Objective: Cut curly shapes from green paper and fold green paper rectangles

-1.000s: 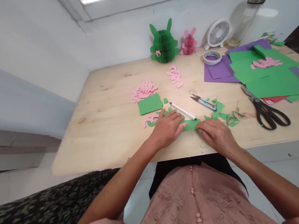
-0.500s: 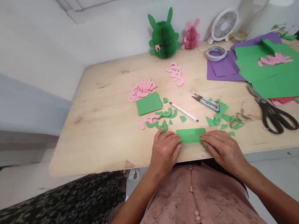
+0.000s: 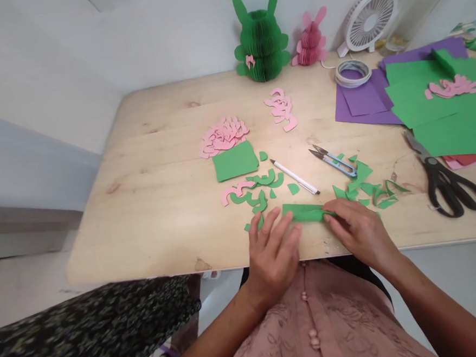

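Note:
A narrow folded strip of green paper (image 3: 305, 212) lies near the table's front edge. My right hand (image 3: 357, 225) pinches its right end between thumb and fingers. Its left end is beside my left hand (image 3: 274, 250), whose fingers are spread, with the fingertips at or just over the paper. Small green and pink curved cutouts (image 3: 239, 191) lie beyond my left hand, next to a green paper rectangle (image 3: 235, 161). Beyond the strip is a white pen (image 3: 295, 176). Green scraps (image 3: 362, 175) lie beyond my right hand.
Blue thread snips (image 3: 333, 161) and black scissors (image 3: 450, 180) lie to the right. Green sheets (image 3: 446, 123), a tape roll (image 3: 353, 73), a white fan (image 3: 371, 21), a green paper rabbit (image 3: 262, 46) and a pink one (image 3: 310, 44) stand or lie farther back. A person's dark patterned clothing (image 3: 89, 325) shows lower left.
The left hand has let go of the strip's left end and its fingers have spread. The green strip now looks folded narrower, its right end still pinched. The view has shifted slightly.

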{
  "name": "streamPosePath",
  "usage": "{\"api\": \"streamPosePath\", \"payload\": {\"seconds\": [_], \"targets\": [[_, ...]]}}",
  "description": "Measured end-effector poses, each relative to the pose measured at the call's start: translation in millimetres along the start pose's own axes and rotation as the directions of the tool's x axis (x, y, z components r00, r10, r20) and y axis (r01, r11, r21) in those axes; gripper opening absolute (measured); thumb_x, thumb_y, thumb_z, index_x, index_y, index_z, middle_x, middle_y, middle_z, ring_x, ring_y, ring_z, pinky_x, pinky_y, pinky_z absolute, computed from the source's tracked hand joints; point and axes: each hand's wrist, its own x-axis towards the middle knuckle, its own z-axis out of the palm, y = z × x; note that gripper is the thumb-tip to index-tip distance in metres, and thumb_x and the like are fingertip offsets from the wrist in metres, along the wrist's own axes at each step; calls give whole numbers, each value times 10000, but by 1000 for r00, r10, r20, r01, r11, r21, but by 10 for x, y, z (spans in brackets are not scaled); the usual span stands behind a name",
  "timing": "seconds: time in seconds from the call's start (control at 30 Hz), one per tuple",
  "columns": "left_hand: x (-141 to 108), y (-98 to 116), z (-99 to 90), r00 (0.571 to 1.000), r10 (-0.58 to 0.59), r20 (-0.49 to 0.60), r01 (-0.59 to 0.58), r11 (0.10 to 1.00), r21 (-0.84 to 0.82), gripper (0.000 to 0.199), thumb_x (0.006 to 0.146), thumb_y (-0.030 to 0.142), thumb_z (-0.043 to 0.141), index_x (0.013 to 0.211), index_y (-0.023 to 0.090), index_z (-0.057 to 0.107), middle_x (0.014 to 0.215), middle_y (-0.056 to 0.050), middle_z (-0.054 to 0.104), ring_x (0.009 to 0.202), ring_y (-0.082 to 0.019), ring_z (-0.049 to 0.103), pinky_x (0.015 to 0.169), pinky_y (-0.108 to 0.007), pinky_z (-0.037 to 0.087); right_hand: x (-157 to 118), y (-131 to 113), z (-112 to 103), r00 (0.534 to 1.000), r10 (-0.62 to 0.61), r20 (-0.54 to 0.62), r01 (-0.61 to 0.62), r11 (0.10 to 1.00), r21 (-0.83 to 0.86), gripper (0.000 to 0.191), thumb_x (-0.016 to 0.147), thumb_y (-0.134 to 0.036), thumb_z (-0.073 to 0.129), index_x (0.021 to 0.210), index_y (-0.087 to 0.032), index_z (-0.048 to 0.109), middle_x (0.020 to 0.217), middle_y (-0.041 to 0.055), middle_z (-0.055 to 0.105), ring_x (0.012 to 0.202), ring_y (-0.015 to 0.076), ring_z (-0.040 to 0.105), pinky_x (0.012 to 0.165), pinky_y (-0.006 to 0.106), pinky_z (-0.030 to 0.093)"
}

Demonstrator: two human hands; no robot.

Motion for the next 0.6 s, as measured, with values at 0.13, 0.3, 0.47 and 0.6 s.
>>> {"api": "streamPosePath", "payload": {"seconds": [0.13, 0.3, 0.47, 0.6], "targets": [[-50, 19, 46, 978, 94, 183, -110, 991, 76, 348, 859, 202, 531, 1201, 190, 587, 1289, -117, 617, 1359, -315, 378, 1110, -607, 214, 36, 3, -23, 998, 48, 48, -50, 998, 31, 130, 898, -201, 492, 887, -208, 622, 849, 48, 709, 727, 196, 662, 666, 310, 485], [-76, -21, 76, 959, 95, 268, -137, 981, 139, 438, 860, 305, 555, 1280, 179, 553, 1384, -116, 536, 1406, -333, 280, 1134, -609, 141, 21, -8, -28, 995, 92, 44, -94, 995, 45, 117, 905, -214, 492, 890, -205, 608, 838, 50, 693, 718, 201, 647, 641, 309, 481], [-95, -35, 58, 944, 75, 320, -134, 977, 165, 460, 872, 332, 541, 1307, 183, 529, 1406, -113, 514, 1410, -317, 278, 1142, -603, 122, 3, -35, -9, 999, 52, -12, -52, 999, 1, 112, 911, -213, 497, 875, -201, 603, 875, 69, 699, 765, 214, 657, 662, 315, 486], [-79, -23, 49, 925, 52, 377, -127, 976, 175, 484, 888, 370, 516, 1335, 186, 504, 1424, -113, 493, 1407, -316, 286, 1142, -606, 109, -3, -55, -4, 998, 41, -43, -42, 999, -18, 90, 905, -197, 512, 909, -198, 602, 865, 73, 694, 777, 222, 655, 682, 327, 498]]}}
